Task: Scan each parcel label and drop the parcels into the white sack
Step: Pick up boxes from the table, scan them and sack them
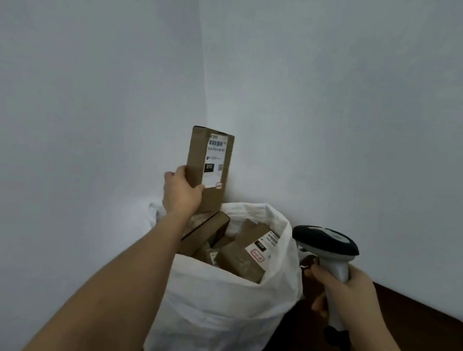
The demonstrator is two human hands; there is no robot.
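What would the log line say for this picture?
left hand: holds parcel upright above white sack | right hand: grips scanner | sack: holds other parcels

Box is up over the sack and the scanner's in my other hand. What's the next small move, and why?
Probably tilt the grey-and-black handheld scanner in the right hand up toward the white label. The left hand holds the tall brown cardboard parcel upright above the open white sack, label facing the camera, while the scanner head sits lower, beside the sack, seemingly not aimed at it.
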